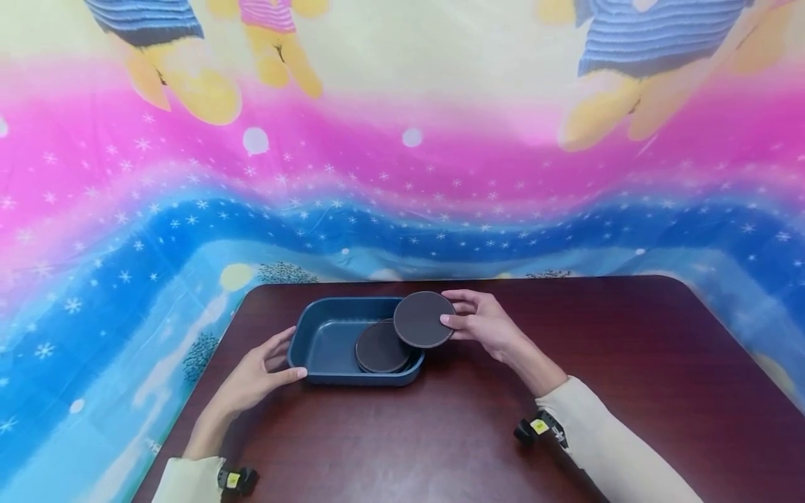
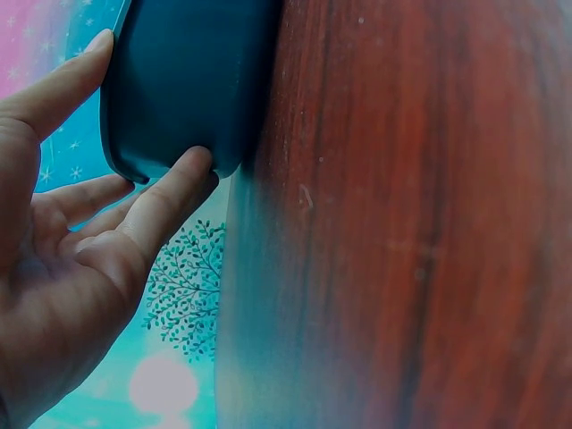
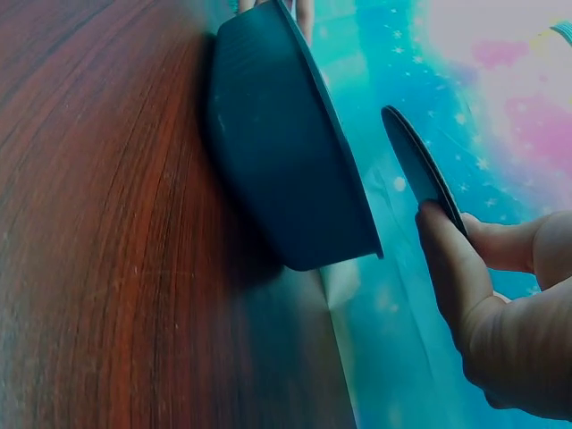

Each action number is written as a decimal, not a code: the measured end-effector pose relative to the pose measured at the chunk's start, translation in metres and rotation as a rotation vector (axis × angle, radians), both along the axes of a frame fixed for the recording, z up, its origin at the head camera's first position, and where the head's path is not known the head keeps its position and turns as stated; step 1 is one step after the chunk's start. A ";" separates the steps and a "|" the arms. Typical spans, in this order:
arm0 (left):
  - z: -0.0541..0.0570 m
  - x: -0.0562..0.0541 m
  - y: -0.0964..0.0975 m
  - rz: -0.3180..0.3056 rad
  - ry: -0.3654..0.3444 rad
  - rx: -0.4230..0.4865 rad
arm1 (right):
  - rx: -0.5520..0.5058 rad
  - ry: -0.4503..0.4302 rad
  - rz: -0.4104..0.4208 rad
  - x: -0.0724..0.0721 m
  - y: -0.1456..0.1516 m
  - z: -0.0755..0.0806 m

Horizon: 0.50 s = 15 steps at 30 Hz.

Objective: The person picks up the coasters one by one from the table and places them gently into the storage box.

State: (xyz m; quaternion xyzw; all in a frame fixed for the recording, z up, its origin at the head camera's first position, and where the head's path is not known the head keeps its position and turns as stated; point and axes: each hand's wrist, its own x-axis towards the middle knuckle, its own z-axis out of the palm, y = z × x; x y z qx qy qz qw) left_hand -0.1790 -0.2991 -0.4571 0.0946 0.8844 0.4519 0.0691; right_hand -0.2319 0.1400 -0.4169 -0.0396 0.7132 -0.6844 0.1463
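Observation:
A dark teal rectangular tray (image 1: 322, 349) sits on the table. Inside its right half lie dark brown round coasters (image 1: 380, 347), stacked slightly off line. My left hand (image 1: 251, 377) grips the tray's left end, with the thumb at the near corner and the fingers along the side wall. Over the tray's right rim, my right hand (image 1: 489, 325) pinches another dark round coaster (image 1: 423, 320) by its right edge. In the right wrist view this coaster (image 3: 418, 165) appears nearly edge-on, apart from the tray (image 3: 286, 152). The left wrist view has the fingertips against the tray's outer wall (image 2: 188, 80).
The dark red-brown wooden table (image 1: 390, 440) has rounded far corners. A colourful printed cloth (image 1: 440, 175) hangs behind it and along the left side. Both wrists wear black straps with small devices (image 1: 534, 429) over cream sleeves.

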 end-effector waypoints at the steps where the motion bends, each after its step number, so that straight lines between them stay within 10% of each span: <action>1: 0.000 0.000 0.000 0.000 0.000 0.000 | -0.002 0.000 0.000 0.000 -0.001 0.000; 15: 0.001 0.000 0.002 0.005 -0.041 0.014 | -0.016 -0.020 -0.014 -0.003 -0.010 -0.003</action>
